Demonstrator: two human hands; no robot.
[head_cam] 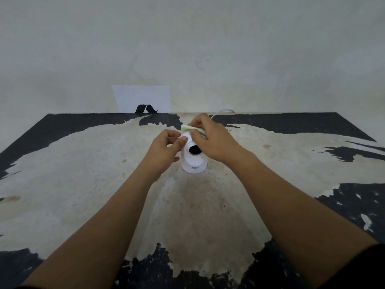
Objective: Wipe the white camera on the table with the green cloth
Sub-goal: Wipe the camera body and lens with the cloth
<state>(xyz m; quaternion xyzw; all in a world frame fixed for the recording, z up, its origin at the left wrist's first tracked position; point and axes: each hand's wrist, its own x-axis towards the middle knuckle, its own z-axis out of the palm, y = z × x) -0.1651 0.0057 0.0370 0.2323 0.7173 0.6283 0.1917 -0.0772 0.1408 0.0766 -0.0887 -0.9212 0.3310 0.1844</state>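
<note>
The camera (194, 155) is stood upright mid-surface (83, 174), between both hands. Its left side is gripped by the left hand (168, 146); the cloth (191, 128) is pinched by the right hand (210, 138) against its top. The cloth is mostly hidden by fingers. The camera is seen as white, dark-lensed, with a blue logo.

White paper sheet (143, 98) with black mark (145, 109) leaning against wall (208, 49)

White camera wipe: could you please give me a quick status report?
Right hand pinching folded green cloth on top of upright white dome camera. Left hand steadying its side. Nothing in the way.
</note>
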